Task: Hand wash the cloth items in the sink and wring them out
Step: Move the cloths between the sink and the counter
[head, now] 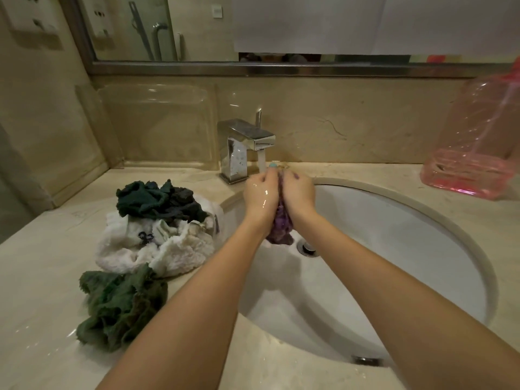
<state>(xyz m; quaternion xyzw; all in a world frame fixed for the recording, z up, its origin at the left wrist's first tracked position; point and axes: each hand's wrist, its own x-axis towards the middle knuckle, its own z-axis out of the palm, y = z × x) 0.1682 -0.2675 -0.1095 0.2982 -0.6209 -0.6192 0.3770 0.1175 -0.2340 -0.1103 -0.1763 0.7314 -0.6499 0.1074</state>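
L hand (260,195) + R hand (298,192) both curled round purple cloth (280,229), pressed btwn palms over sink (394,220), just under faucet (242,147), water running. Cloth tail hung near drain (306,247). White towel (168,249) + green rag (121,302) sat on counter (42,277), left of basin.

A home bathroom, by the look of it: a white oval sink (394,249) is set into a beige stone desk (42,277), with a chrome faucet (239,147) running water at its back edge. A metal-framed mirror (197,26) spans the wall above and reflects a metal bar handle (157,40). Crumpled cloths (157,229) and a pink plastic container (475,153) sit on the desk.
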